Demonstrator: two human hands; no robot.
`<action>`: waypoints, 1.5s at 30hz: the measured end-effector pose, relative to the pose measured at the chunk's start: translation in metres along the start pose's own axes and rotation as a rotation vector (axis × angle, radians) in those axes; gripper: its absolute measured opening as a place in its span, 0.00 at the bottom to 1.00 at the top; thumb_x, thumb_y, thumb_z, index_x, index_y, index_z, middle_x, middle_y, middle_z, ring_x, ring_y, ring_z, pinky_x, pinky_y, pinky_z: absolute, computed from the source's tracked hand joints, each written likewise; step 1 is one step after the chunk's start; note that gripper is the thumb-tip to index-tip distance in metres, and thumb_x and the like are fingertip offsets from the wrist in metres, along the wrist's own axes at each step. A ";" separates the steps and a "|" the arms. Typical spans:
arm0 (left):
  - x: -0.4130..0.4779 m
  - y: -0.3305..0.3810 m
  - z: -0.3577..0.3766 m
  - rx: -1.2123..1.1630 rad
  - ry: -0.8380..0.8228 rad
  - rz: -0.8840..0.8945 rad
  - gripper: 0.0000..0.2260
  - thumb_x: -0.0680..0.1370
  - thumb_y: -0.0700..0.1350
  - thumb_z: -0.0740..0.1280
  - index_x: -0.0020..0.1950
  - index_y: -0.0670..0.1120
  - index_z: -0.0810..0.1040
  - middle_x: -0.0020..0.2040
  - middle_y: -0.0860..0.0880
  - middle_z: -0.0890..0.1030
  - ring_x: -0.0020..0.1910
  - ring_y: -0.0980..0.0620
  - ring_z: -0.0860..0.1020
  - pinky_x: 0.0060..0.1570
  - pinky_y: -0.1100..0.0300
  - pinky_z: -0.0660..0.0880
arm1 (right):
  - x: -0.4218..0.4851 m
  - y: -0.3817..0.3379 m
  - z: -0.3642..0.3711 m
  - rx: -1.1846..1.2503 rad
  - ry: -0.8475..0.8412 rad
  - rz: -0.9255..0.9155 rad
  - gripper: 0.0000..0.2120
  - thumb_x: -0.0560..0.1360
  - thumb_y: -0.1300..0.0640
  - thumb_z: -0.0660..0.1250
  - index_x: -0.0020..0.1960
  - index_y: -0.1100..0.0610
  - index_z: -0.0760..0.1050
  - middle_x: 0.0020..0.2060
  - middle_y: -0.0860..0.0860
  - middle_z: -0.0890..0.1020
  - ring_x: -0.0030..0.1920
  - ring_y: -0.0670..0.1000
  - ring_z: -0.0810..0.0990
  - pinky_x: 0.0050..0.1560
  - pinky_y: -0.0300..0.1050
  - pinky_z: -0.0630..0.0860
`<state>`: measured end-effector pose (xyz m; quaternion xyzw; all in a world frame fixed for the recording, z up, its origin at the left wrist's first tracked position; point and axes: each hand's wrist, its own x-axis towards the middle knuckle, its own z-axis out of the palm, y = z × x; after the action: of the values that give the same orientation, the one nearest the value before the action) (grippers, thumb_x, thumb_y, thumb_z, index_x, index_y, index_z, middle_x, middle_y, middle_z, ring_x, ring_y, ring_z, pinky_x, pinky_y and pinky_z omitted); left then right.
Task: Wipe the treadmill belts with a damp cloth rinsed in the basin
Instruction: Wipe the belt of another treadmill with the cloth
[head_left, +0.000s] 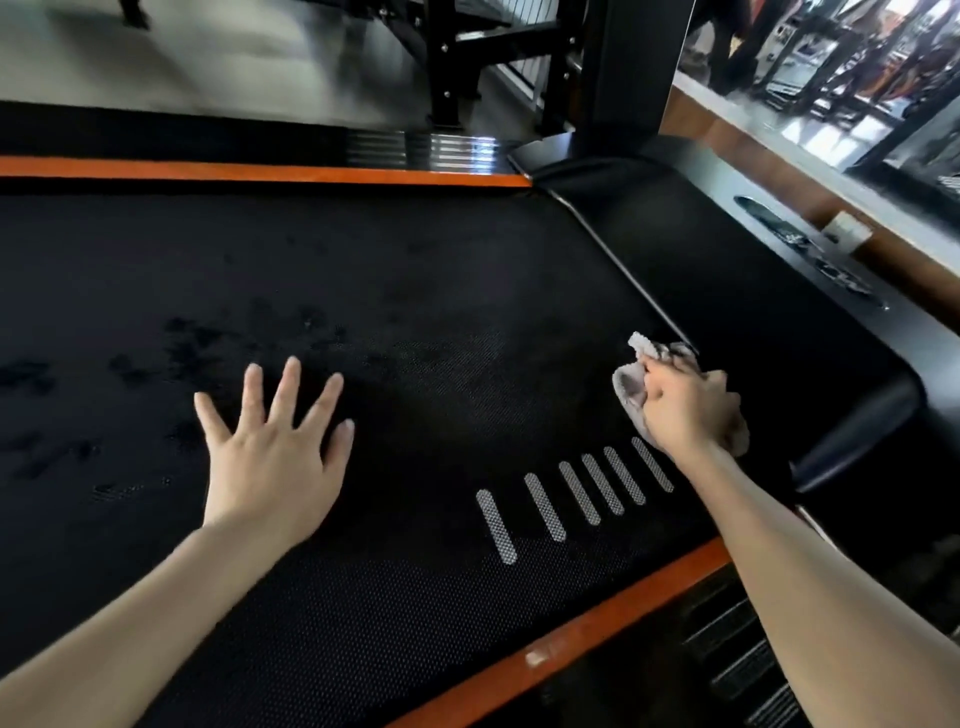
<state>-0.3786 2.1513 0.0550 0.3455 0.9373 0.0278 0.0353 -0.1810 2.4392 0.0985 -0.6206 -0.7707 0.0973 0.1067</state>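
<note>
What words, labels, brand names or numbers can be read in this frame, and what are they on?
No text can be read.
hood: pale markings, too blurred to read.
small white box beside the hood: nothing legible.
belt: six white bars, a pattern, not characters.

Left hand (275, 452): palm down over the middle of the treadmill belt (441, 270), fingers straight and spread, forearm bare; contact with the belt cannot be told. Right hand (688, 410): fingers curled round a bunched cloth (629, 387) near the belt's right end, forearm extended.
</note>
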 end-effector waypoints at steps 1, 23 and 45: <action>-0.002 -0.001 0.003 -0.012 0.012 -0.001 0.27 0.78 0.60 0.41 0.77 0.56 0.46 0.78 0.47 0.47 0.76 0.42 0.44 0.70 0.36 0.43 | -0.008 -0.005 0.002 -0.070 -0.023 -0.054 0.11 0.77 0.42 0.56 0.53 0.41 0.76 0.58 0.60 0.73 0.57 0.65 0.73 0.60 0.60 0.71; 0.000 -0.002 0.007 -0.026 0.058 0.028 0.26 0.79 0.58 0.42 0.77 0.56 0.49 0.78 0.47 0.50 0.76 0.41 0.45 0.71 0.36 0.44 | -0.132 -0.050 0.040 -0.166 0.014 -0.785 0.23 0.71 0.46 0.55 0.64 0.42 0.74 0.58 0.47 0.79 0.47 0.59 0.75 0.45 0.52 0.73; 0.003 -0.010 -0.003 -0.163 0.048 0.024 0.24 0.80 0.58 0.50 0.76 0.57 0.54 0.78 0.51 0.50 0.77 0.48 0.44 0.73 0.43 0.41 | -0.125 -0.073 0.054 -0.068 0.017 -1.170 0.18 0.72 0.39 0.59 0.57 0.41 0.79 0.61 0.44 0.79 0.50 0.54 0.75 0.49 0.52 0.73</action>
<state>-0.3879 2.1453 0.0573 0.3522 0.9282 0.1130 0.0404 -0.2394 2.3004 0.0615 -0.0958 -0.9870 -0.0076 0.1292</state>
